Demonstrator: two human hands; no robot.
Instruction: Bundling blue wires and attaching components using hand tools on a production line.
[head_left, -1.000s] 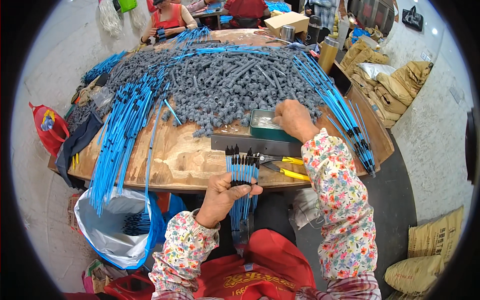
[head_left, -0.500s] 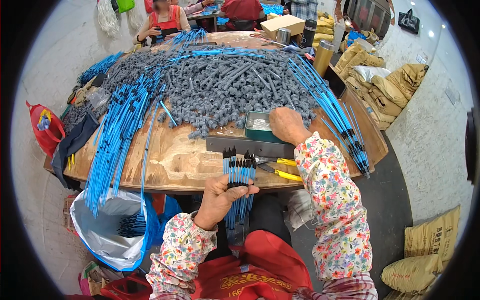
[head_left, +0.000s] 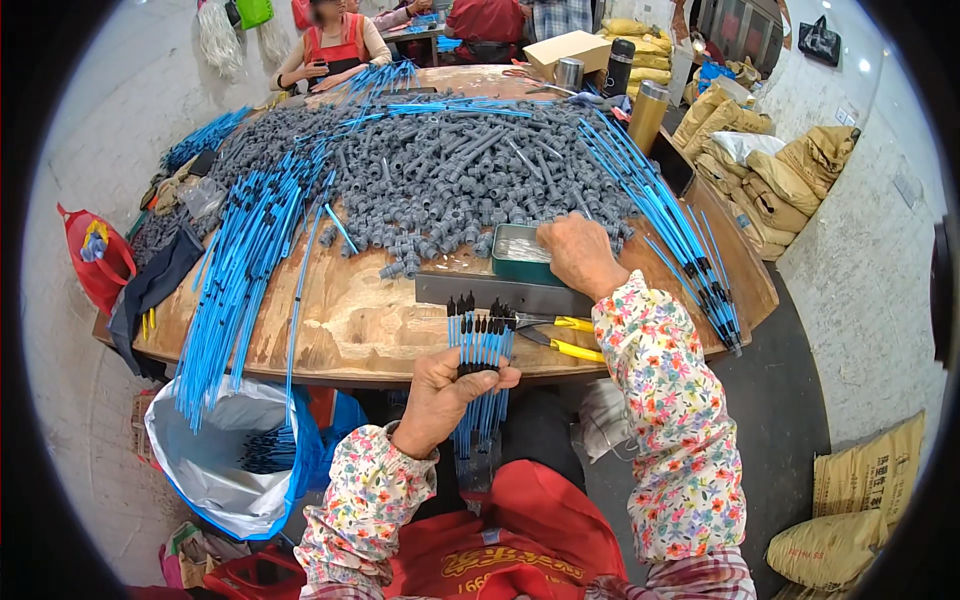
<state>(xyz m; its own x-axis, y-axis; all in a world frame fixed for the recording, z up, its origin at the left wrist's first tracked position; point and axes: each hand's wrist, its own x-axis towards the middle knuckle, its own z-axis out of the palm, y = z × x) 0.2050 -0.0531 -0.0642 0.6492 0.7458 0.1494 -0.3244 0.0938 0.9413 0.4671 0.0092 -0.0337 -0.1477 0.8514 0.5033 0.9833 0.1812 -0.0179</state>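
My left hand (head_left: 445,393) is closed around a bundle of thin blue rods (head_left: 484,350) with black tips, held upright at the table's near edge. A thin wire-like piece seems to cross the bundle just below the tips. My right hand (head_left: 582,256) is at the right side of a small green tin (head_left: 526,271), its fingers curled down at the rim. Small whitish pieces lie in the tin. Whatever the right fingertips hold, if anything, is hidden. A grey metal bar (head_left: 455,289) lies in front of the tin. Cutters with yellow handles (head_left: 576,350) rest beside the bundle.
A heap of grey plastic fittings (head_left: 440,170) covers the table's middle. Blue rods lie to the left (head_left: 245,270) and right (head_left: 650,200). An open blue-and-silver bag (head_left: 200,475) stands below left. A bronze flask (head_left: 648,115) stands at the back right. Another person (head_left: 335,50) sits across.
The view has shifted very slightly. My right hand has turned a little at the tin's rim, while my left hand keeps its hold on the rods. The person across has shifted their hands.
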